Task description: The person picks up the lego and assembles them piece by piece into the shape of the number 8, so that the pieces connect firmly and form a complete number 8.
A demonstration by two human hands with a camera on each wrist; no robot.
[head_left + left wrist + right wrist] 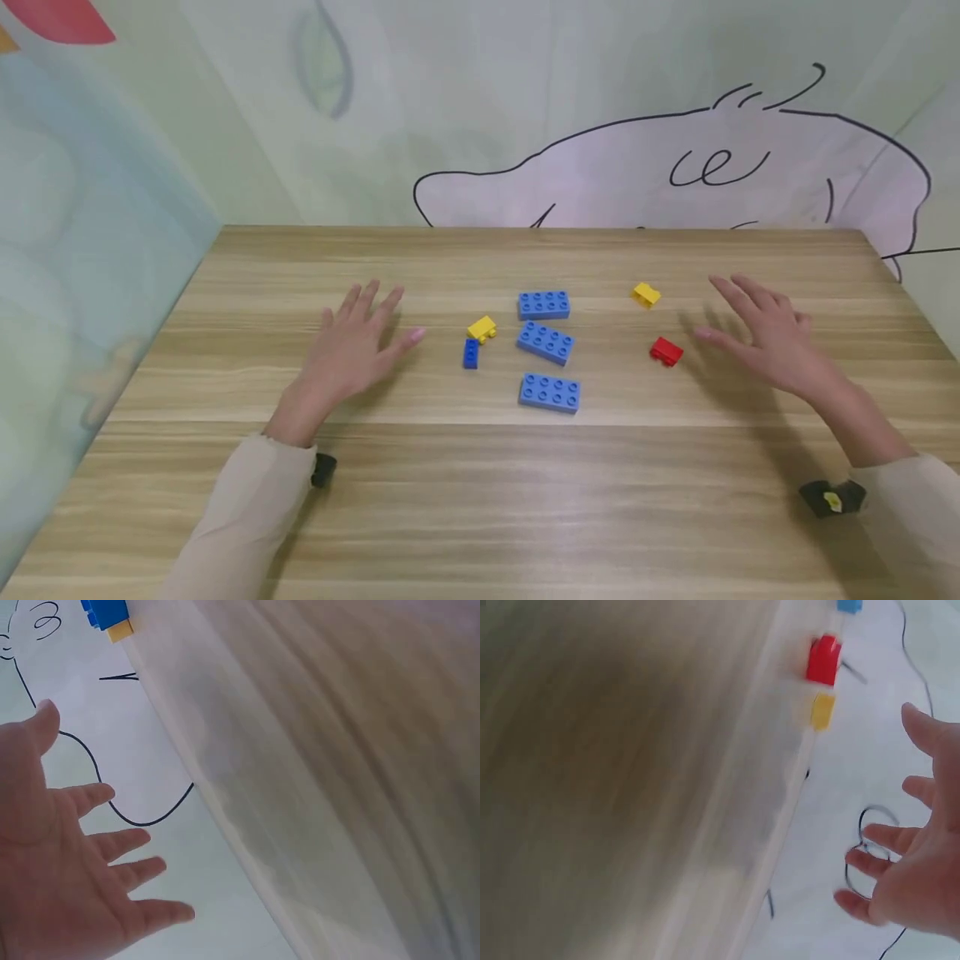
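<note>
My left hand (347,350) hovers with spread fingers over the table, left of a yellow brick (482,329) and a small dark blue brick (470,354). Nothing is in its palm in the left wrist view. On the other side, my right hand (768,337) is also spread and holds nothing; a red brick (666,352) and another yellow brick (646,295) lie to its left. Between the hands, three larger blue bricks lie studs up: a back one (543,305), a slanted middle one (546,342) and a front one (550,392).
The wood-grain table (480,508) ends at the back against a wall (480,100) with line drawings. Dark devices sit at both wrists, the left one (324,471) and the right one (832,498), by the light sleeves.
</note>
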